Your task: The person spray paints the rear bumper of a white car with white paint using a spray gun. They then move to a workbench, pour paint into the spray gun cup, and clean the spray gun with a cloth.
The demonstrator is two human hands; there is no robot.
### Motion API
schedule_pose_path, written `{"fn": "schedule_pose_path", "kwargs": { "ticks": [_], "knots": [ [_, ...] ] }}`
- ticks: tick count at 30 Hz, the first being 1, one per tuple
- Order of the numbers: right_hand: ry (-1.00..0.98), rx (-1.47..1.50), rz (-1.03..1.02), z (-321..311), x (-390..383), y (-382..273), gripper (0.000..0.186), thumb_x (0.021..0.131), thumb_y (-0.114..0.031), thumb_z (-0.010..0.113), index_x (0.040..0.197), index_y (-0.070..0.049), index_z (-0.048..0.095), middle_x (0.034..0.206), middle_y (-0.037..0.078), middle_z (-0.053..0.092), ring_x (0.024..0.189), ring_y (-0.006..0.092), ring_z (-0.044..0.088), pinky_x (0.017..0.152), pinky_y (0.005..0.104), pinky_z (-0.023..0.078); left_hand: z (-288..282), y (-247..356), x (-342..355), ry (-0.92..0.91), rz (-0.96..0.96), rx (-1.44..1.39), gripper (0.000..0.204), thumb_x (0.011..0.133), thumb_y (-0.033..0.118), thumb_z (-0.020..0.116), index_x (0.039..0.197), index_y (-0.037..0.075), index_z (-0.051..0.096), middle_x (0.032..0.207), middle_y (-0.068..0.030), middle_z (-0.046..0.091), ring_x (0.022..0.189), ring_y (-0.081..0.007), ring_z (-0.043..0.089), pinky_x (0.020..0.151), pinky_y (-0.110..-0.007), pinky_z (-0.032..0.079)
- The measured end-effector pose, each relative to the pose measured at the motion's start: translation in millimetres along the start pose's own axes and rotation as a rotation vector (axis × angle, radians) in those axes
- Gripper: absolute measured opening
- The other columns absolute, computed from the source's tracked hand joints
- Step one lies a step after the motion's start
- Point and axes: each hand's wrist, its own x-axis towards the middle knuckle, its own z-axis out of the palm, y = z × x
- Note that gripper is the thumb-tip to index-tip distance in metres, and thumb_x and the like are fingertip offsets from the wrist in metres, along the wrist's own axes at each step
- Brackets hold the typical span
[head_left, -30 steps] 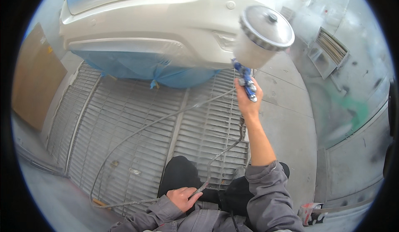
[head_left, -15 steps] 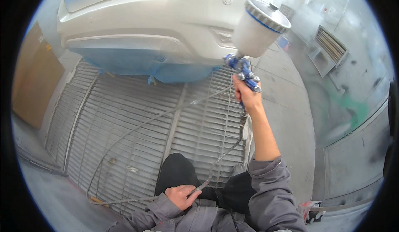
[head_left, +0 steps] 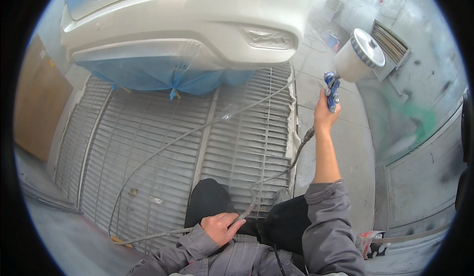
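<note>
Spray gun (head_left: 332, 85) gripped in the right hand (head_left: 326, 115), hose (head_left: 307, 136) in the left hand (head_left: 217, 229)

In the head view, the only 1 here, the right arm reaches forward and the fingers (head_left: 322, 100) are curled closed around the gun's handle. The blue and silver body sticks out above the fist, and the pale cup (head_left: 353, 61) with its round lid sits higher still, tilted to the right. The fingers' hold on the trigger is too small to make out. The gun is in the air to the right of the white bumper (head_left: 173, 16), apart from it.

The hose leaves the bottom of the right fist and curves down to the lap, where the left fingers are bent round it with little gap, the thumb lying along it. Past that hand it runs left, then loops up over the metal grating (head_left: 153, 162).

Blue sheeting (head_left: 143, 76) hangs under the bumper, and clear film (head_left: 269, 38) covers a recess near its right corner. A brown board (head_left: 39, 103) stands at far left. On the right, a framed rack (head_left: 390, 46) is by the grey wall (head_left: 395, 93), which bears a green patch.
</note>
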Motion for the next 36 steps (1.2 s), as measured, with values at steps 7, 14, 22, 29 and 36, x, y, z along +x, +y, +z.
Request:
{"fn": "schedule_pose_path", "kwargs": {
  "ticks": [7, 14, 22, 29, 36],
  "knots": [
    [-0.31, 0.166, -0.047, 51.5, -120.6, 11.1, 0.018, 0.096, -0.015, 0.079, 0.092, -0.003, 0.067, 0.076, 0.0, 0.062, 0.071, 0.0115, 0.053, 0.066, 0.0324, 0.046, 3.6, 0.7, -2.5, 0.042, -0.031, -0.011, 0.021, 0.093, 0.024, 0.083, 0.096, 0.004, 0.078, 0.082, -0.0109, 0.076, 0.067, -0.0285, 0.073, 0.058, -0.037, 0.057],
    [-0.627, 0.346, -0.35, 114.9, -184.5, -30.4, 0.015, 0.095, -0.012, 0.081, 0.091, 0.0, 0.072, 0.078, -0.002, 0.067, 0.07, 0.007, 0.055, 0.062, 0.0278, 0.043, 6.7, 1.0, 4.5, 0.063, -0.089, 0.036, 0.022, 0.092, 0.024, 0.083, 0.095, 0.003, 0.078, 0.084, -0.0108, 0.077, 0.067, -0.0281, 0.073, 0.057, -0.037, 0.057],
    [-0.507, 0.458, -0.007, 99.3, -152.9, 39.2, 0.015, 0.1, -0.013, 0.076, 0.093, -0.007, 0.064, 0.063, -0.001, 0.056, 0.051, 0.0084, 0.051, 0.047, 0.0252, 0.036, 8.1, -4.0, 7.7, 0.103, -0.118, 0.011, 0.021, 0.091, 0.024, 0.085, 0.096, 0.004, 0.078, 0.081, -0.0102, 0.076, 0.064, -0.0279, 0.072, 0.056, -0.036, 0.056],
    [-0.231, 0.435, 0.058, 48.6, -82.6, 98.6, 0.014, 0.101, -0.014, 0.074, 0.096, -0.006, 0.063, 0.062, -0.003, 0.054, 0.048, 0.0061, 0.048, 0.044, 0.0247, 0.034, 16.6, -10.8, 14.8, 0.086, -0.056, -0.007, 0.023, 0.092, 0.028, 0.084, 0.095, 0.007, 0.076, 0.074, -0.0076, 0.071, 0.06, -0.0266, 0.069, 0.051, -0.036, 0.052],
    [-0.077, 0.354, 0.099, 64.9, -83.3, 126.3, 0.021, 0.102, -0.017, 0.074, 0.089, -0.01, 0.059, 0.065, -0.004, 0.054, 0.054, 0.0038, 0.047, 0.048, 0.0243, 0.034, 12.7, -8.3, 24.8, 0.107, -0.123, -0.028, 0.022, 0.09, 0.026, 0.085, 0.096, 0.006, 0.077, 0.075, -0.0083, 0.072, 0.059, -0.0261, 0.067, 0.051, -0.035, 0.052]
  ]
}}
